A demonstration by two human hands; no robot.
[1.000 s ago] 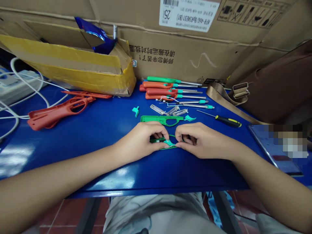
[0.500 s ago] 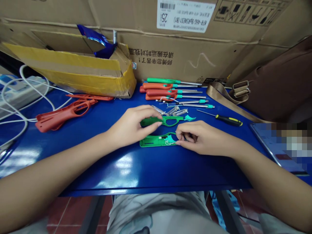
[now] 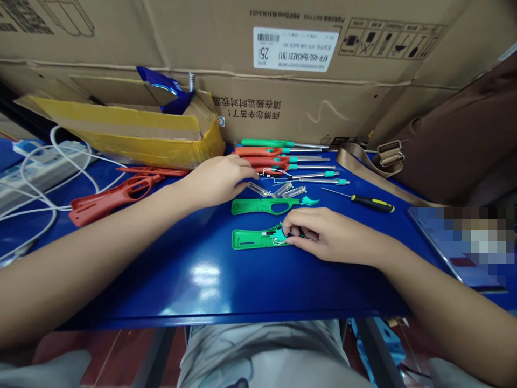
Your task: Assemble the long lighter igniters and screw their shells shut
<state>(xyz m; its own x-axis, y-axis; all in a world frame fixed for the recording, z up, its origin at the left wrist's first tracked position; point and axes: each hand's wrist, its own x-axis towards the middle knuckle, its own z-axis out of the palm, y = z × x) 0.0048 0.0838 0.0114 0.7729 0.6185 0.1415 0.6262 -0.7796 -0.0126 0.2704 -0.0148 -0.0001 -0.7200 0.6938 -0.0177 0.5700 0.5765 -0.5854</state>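
A green lighter shell half (image 3: 252, 240) lies open side up on the blue table, with a teal trigger (image 3: 278, 235) and thin white wires in it. My right hand (image 3: 323, 234) is closed, its fingertips pinched at the trigger and covering the shell's right part. Behind it lies the other green shell half (image 3: 258, 206), with a separate teal piece (image 3: 310, 200) at its right end. My left hand (image 3: 222, 180) is above the table with thumb and forefinger apart, just left of a clear plastic fuel tank (image 3: 258, 188). More clear tanks (image 3: 283, 189) lie beside that one.
Orange and green lighters (image 3: 262, 152) and metal tubes lie at the back. Right are a screwdriver (image 3: 374, 204), a strap (image 3: 363, 167) and a flat glossy device (image 3: 436, 237). Left are red shell halves (image 3: 105, 199), a power strip (image 3: 48, 175) and an open carton (image 3: 153, 129).
My left hand has let go of the rear green shell half and moved back and left towards the clear tanks. My right hand stays at the front shell. The camera view has tilted up slightly.
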